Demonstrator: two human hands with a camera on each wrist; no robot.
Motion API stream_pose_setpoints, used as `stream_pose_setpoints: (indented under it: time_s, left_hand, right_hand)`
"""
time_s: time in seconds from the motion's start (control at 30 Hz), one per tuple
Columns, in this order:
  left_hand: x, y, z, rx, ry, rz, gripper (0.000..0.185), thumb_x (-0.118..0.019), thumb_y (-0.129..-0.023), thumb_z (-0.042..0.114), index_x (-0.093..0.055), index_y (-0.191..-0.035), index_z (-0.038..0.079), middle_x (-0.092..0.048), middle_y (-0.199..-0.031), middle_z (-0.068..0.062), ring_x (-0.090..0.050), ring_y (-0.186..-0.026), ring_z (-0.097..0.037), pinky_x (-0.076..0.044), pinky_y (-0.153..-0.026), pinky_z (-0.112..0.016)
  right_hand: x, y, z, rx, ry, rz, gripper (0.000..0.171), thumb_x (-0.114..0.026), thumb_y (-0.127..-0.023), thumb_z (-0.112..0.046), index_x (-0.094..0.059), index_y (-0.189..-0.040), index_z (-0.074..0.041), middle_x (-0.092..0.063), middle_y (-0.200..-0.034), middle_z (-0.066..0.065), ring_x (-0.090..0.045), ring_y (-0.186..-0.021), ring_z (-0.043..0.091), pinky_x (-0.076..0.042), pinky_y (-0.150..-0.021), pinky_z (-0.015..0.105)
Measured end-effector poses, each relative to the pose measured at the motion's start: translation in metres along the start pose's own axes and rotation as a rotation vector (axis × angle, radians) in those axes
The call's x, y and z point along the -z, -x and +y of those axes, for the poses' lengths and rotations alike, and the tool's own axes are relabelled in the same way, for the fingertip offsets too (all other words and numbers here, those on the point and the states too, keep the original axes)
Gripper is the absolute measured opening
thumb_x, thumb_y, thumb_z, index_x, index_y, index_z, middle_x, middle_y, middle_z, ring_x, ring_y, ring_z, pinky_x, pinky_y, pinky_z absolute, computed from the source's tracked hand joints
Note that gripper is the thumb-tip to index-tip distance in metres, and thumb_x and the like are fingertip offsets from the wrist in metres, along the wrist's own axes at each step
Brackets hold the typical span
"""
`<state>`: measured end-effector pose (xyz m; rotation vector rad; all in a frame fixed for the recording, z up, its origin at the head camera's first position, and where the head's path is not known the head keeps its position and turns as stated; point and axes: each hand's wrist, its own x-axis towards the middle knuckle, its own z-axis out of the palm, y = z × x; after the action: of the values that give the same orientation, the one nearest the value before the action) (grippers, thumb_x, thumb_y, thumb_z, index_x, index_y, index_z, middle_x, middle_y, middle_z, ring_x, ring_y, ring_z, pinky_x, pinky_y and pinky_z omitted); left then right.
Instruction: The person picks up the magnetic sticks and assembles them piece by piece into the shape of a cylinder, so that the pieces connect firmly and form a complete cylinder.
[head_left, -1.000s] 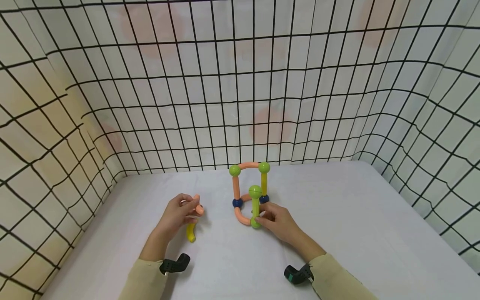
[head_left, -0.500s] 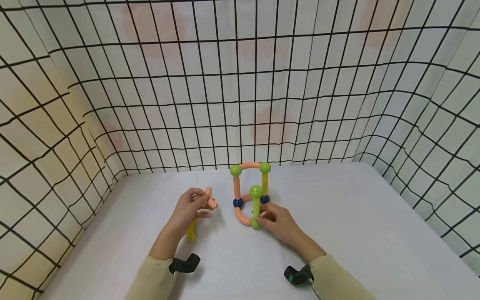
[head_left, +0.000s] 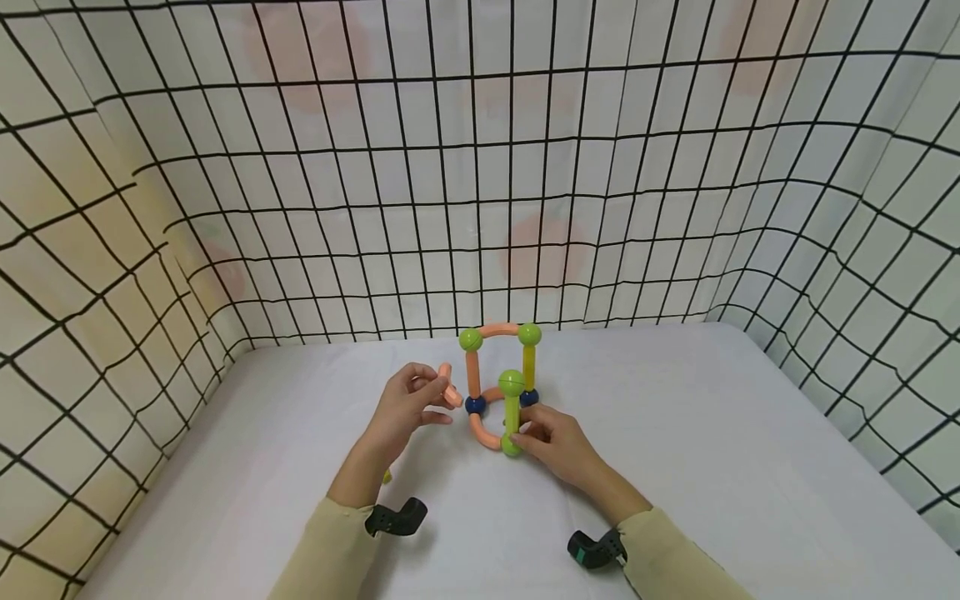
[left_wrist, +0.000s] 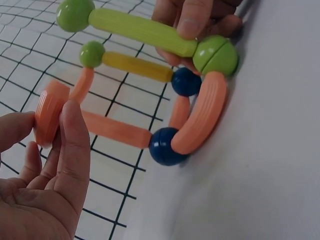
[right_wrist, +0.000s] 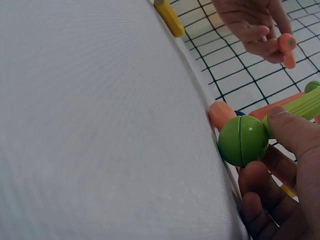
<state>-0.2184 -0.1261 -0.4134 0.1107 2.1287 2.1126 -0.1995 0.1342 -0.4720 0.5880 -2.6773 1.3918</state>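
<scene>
Grid-patterned cloth walls a white table, where we see a rod-and-ball frame partly built. Our right hand pinches its green rod upright; our left hand pinches an orange rod, unattached, just beside it.

A yellow rod lies on the white table, grid-patterned walls behind.

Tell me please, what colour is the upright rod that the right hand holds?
The upright rod is light green, seen best in the left wrist view.
</scene>
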Motion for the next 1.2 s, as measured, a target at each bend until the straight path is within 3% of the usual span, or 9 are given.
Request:
stream_pose_setpoints:
  time_s: [0.63,0.93,1.2]
  left_hand:
    - [-0.035,-0.009,0.016,-0.032,0.174,0.028,0.019,-0.062,-0.1,0.019,-0.049,-0.108,0.007,-0.069,-0.089,-0.003,-0.071,-0.081,-0.017,-0.061,-0.068,-0.033]
    - [-0.042,-0.012,0.016,-0.03,0.196,0.055,0.024,-0.063,-0.1,0.025,-0.048,-0.107,0.006,-0.073,-0.086,-0.005,-0.069,-0.084,-0.023,-0.062,-0.069,-0.033]
    - [-0.043,-0.012,0.015,-0.001,0.227,0.058,0.029,-0.063,-0.099,0.029,-0.047,-0.11,0.007,-0.074,-0.086,-0.003,-0.068,-0.082,-0.019,-0.061,-0.07,-0.03]
  right_hand:
    - [-0.002,-0.001,0.006,0.049,-0.023,0.011,0.017,-0.075,-0.09,-0.021,-0.07,-0.105,-0.018,-0.062,-0.085,-0.002,-0.054,-0.07,0.006,-0.044,-0.062,0.02]
    - [-0.001,-0.001,0.005,0.067,-0.015,0.005,0.019,-0.075,-0.09,-0.021,-0.069,-0.107,-0.017,-0.063,-0.085,-0.001,-0.054,-0.07,0.005,-0.045,-0.062,0.021]
    - [-0.001,-0.002,0.005,0.057,0.008,0.003,0.018,-0.075,-0.09,-0.022,-0.069,-0.107,-0.019,-0.062,-0.084,-0.004,-0.055,-0.07,0.005,-0.045,-0.063,0.02]
